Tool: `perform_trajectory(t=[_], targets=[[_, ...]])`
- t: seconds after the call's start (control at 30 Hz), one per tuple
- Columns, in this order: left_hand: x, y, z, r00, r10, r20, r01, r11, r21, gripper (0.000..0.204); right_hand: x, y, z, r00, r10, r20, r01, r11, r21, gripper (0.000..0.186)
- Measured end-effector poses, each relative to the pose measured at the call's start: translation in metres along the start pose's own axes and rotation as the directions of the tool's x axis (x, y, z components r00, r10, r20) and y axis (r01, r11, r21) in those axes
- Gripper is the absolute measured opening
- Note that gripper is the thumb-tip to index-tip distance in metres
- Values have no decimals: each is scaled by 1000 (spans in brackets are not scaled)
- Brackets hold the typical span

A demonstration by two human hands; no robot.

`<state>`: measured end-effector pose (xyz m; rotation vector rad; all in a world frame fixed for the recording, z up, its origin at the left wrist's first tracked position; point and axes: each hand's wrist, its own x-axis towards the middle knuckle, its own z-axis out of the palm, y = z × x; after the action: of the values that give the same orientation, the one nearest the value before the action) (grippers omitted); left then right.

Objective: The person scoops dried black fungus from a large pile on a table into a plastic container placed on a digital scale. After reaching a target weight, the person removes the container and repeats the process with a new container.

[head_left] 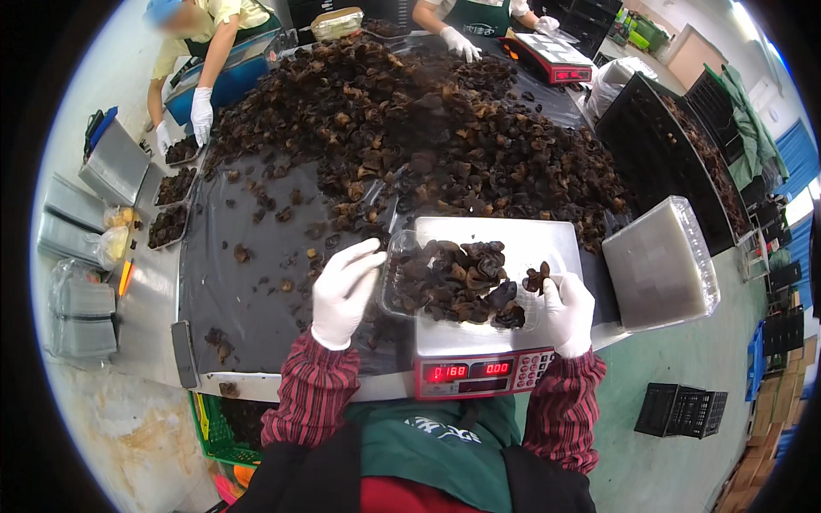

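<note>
A clear plastic tray point(395, 301) partly filled with dark brown wood ear mushrooms point(462, 278) sits on the plate of a red and silver digital scale point(466, 374), whose red display is lit. My right hand point(571, 312), in a white glove, pinches a small wood ear mushroom point(536, 277) over the tray's right end. Next to the tray's left end is my white-gloved left hand point(344, 292), open, its fingers stretched out and holding nothing. Whether its fingertips touch the tray rim I cannot tell.
A large heap of wood ear mushrooms point(368, 111) covers the far table. Stacked clear trays point(658, 265) stand right of the scale. Filled trays point(168, 226) line the left edge. Two co-workers' gloved hands point(202, 115) work across the table. A black crate point(680, 410) is on the floor.
</note>
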<state>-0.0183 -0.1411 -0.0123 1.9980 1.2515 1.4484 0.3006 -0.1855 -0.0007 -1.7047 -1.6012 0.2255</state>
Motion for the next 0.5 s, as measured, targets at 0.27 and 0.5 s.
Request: perform_trajectory(t=[0.27,0.5], targets=[[-38,39,7,712,-330,620,676,81,-733,60,-22,-90,6,888,-263,378,190,957,219,26],[-86,4,-75,366,-480,797,930,212,-299,15,31,-64,39,911,-343,228,385,906,-173,66]])
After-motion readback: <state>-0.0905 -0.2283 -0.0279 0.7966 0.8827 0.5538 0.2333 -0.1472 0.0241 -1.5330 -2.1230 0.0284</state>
